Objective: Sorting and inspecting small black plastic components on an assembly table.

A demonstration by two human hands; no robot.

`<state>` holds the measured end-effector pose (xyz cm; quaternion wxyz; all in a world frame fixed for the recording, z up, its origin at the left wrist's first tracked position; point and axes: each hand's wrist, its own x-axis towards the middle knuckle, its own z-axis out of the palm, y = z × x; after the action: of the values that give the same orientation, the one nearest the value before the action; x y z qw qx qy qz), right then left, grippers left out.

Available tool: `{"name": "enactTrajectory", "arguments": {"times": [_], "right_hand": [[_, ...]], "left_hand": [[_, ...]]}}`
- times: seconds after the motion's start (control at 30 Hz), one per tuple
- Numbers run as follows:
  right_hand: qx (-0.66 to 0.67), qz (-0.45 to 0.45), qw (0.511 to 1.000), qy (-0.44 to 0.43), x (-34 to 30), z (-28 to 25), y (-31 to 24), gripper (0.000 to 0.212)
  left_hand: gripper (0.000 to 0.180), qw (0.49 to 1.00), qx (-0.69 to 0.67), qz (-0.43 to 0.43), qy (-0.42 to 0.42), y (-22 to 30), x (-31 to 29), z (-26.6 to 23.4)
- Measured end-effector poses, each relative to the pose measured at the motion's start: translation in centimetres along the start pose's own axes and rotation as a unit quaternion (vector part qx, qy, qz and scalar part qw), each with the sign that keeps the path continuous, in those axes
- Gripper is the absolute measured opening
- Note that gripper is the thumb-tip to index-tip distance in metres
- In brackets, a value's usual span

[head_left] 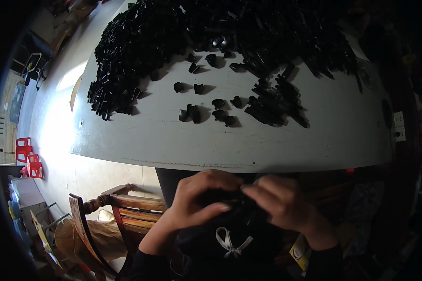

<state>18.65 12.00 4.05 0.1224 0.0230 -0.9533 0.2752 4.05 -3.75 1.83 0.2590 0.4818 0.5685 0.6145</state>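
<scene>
Just off the table's near edge, in front of dark clothing, my two hands are close together. My left hand [197, 199] curls its thumb and fingers round something dark that I cannot make out. Fingers of my right hand [281, 199] press together at the same spot, slightly blurred, and what they grip is lost against the black. Beyond the hands, several small black curved plastic pieces [193, 114] are scattered over the white table [173, 145]. A cluster of longer black ridged plastic pieces [276, 103] lies to their right.
A big heap of black plastic parts [126, 61] covers the far side of the table. A wooden chair [138, 206] stands at the left, near my left forearm. Red stools [34, 165] are on the floor farther left. A wall socket [398, 126] is at the right.
</scene>
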Motion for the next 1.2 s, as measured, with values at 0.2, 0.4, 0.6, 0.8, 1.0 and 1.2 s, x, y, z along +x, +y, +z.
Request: {"name": "enactTrajectory", "arguments": {"times": [0.2,0.4,0.6,0.8,1.0,1.2], "right_hand": [[0.035,-0.11,0.991,0.072,0.3,2.5,-1.6,0.009],[-0.006,-0.149,0.981,0.124,-0.2,3.2,-1.9,0.012],[0.107,0.201,0.971,0.067,2.3,0.9,3.0,0.036],[-0.049,0.269,0.957,0.102,6.3,1.7,6.4,0.046],[-0.056,0.266,0.96,0.058,4.4,0.2,5.3,0.045],[-0.07,0.242,0.965,0.072,2.1,1.2,4.6,0.037]], "left_hand": [[0.075,0.965,-0.231,-0.092,-0.082,0.5,0.3,1.7],[0.075,0.973,-0.205,-0.058,-0.086,-0.4,0.6,2.7],[0.014,0.953,0.278,-0.02,0.119,-3.3,5.1,1.5],[0.013,0.862,0.502,0.016,0.076,-6.0,6.8,1.3],[0.013,0.877,0.477,0.008,0.055,-4.9,5.9,0.6],[0.015,0.886,0.459,0.027,0.063,-4.7,4.3,0.4]]}}
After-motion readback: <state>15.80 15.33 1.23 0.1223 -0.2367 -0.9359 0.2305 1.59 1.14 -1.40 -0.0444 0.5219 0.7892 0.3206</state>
